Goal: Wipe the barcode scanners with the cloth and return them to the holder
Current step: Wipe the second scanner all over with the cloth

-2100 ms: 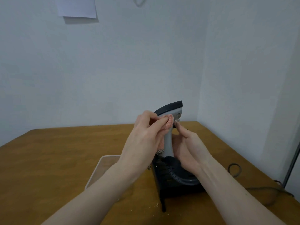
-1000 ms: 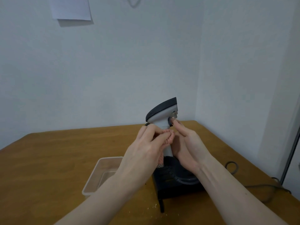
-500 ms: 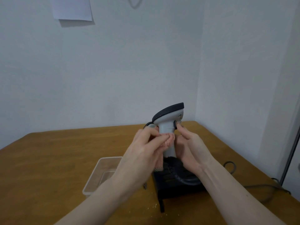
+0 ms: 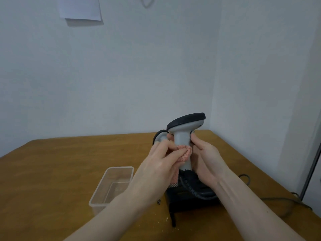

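We see open wooden table point(image 4: 60, 162) on the left, nothing there but a clear plastic tub point(image 4: 112, 185) just left of our left hand point(image 4: 156, 164). Centre is crowded: upright barcode scanner point(image 4: 184, 136) between both hands, black holder point(image 4: 191, 199) under it. Right hand point(image 4: 205, 159) side is tight: wall point(image 4: 260, 84) close by, cable point(image 4: 281, 202) trailing on the table edge.

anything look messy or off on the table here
A few pale crumbs lie scattered on the wooden table near the black holder. Nothing looks damaged or spilled.
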